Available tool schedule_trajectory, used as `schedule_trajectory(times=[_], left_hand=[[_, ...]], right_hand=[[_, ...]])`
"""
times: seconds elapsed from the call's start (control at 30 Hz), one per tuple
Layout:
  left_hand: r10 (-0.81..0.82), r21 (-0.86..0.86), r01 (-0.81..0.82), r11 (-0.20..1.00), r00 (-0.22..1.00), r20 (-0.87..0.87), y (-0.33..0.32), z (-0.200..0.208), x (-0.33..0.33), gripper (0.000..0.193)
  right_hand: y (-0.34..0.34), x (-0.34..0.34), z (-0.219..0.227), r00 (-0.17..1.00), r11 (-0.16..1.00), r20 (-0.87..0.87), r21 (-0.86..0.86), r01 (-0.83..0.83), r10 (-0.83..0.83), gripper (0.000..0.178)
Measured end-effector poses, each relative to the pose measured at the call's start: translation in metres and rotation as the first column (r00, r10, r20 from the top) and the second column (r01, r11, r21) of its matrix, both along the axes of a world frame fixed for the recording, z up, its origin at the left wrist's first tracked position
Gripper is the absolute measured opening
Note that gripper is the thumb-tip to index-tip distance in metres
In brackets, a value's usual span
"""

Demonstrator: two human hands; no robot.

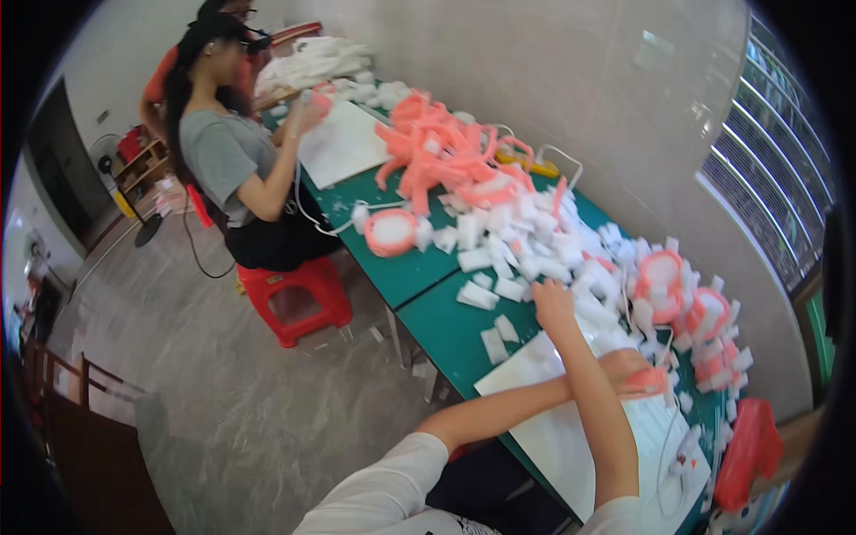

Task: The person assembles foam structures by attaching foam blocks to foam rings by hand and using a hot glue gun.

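Observation:
My forearms cross over a white board [535, 437] on the green table, the right one on top. My left hand [620, 364] is closed on a pink foam piece [646, 382] above the board; its full shape is partly hidden. Farther off, my right hand [555, 303] reaches down to the near edge of a heap of white foam blocks [544, 241]. Its fingers are curled together, and what they hold, if anything, is hidden. A few loose white blocks [493, 344] lie just left of that hand.
Pink foam strips [437, 147] are piled beyond the blocks. Pink rings with white blocks [660, 285] stand at the right, near a red plastic bag [747, 455]. A white cable [662, 464] crosses the board. A co-worker [223, 152] sits on a red stool [299, 299] at the left.

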State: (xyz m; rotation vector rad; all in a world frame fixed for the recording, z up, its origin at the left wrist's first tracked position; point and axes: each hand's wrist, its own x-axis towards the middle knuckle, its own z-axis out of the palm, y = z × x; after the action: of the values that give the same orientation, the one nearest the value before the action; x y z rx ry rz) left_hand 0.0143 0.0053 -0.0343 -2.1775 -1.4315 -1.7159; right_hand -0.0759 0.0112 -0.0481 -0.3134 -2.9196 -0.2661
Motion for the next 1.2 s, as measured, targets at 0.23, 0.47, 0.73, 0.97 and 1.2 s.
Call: schedule_trajectory(times=[0.23,0.47,0.73,0.97,1.2], left_hand=[[0.087,-0.063,-0.083,0.994,0.994,0.064,-0.001,-0.003,-0.009,0.038],[0.115,-0.061,-0.114,0.992,0.993,0.013,-0.001,-0.004,-0.014,0.039],[-0.214,-0.128,0.301,0.945,0.864,0.455,-0.007,-0.006,-0.021,0.035],[0.044,-0.375,0.110,0.920,0.924,0.381,-0.020,0.033,-0.005,0.029],[0.161,-0.178,-0.142,0.974,0.983,0.093,-0.016,0.025,-0.009,0.036]], right_hand=[[-0.018,-0.005,0.049,0.991,0.992,-0.091,0.087,-0.092,0.100,0.017],[-0.025,0.028,0.104,0.798,0.766,-0.603,-0.516,-0.384,-0.006,0.024],[-0.026,0.115,0.146,0.884,-0.450,-0.431,-0.762,-0.465,-0.181,0.045],[0.006,0.218,0.148,0.784,-0.038,-0.483,-0.842,-0.538,-0.389,0.038],[0.052,0.256,0.121,0.580,0.523,-0.567,-0.810,-0.265,-0.584,0.028]])
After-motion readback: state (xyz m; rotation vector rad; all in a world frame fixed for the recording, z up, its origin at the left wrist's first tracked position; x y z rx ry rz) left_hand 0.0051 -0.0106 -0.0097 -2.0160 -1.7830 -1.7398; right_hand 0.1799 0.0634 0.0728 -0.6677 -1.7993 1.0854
